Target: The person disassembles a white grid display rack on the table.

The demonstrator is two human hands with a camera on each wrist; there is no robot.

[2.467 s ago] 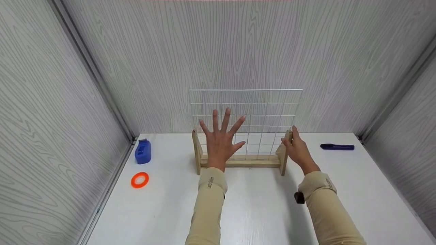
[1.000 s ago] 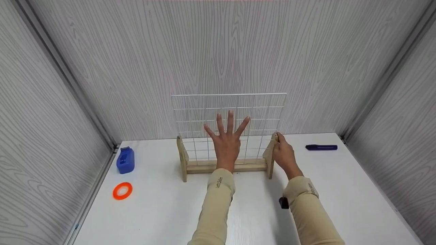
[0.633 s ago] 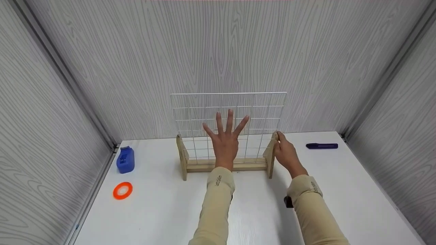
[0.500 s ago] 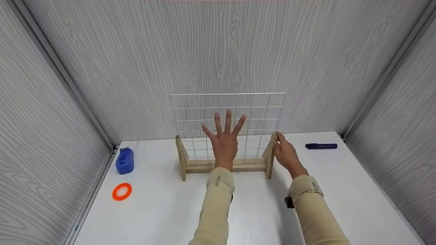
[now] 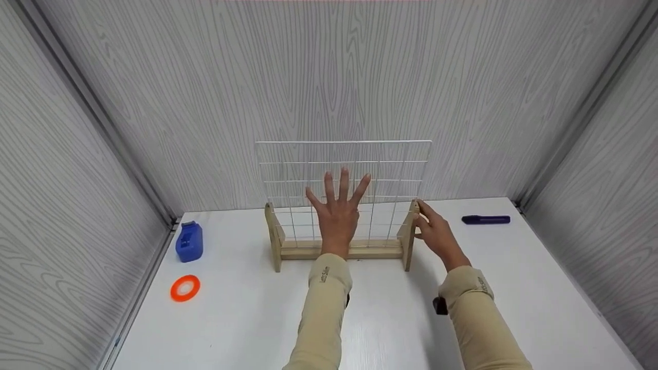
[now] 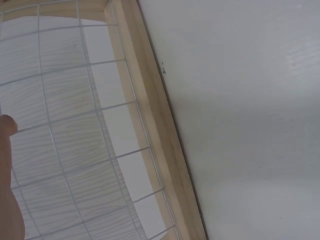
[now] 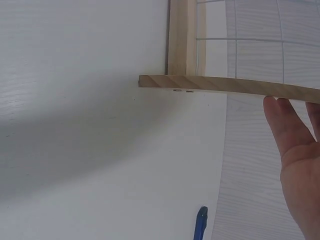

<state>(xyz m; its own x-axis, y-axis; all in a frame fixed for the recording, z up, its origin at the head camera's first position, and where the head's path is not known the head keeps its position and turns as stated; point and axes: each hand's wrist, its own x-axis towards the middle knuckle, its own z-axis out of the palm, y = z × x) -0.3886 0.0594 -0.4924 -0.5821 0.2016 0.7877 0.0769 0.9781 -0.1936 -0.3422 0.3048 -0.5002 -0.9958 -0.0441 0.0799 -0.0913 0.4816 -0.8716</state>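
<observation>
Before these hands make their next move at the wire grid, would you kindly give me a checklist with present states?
1. Wire grid standing up between the wooden side panels: ok.
2. Right hand at the right side panel: ok, fingertips against its outer face.
3. Left hand pressing the grid: cannot tell; it is spread in front of it.
4. Blue dispenser and orange ring apart from the stand: ok, both lie to its left.
5. Purple pen-like tool apart from the right hand: ok.
</observation>
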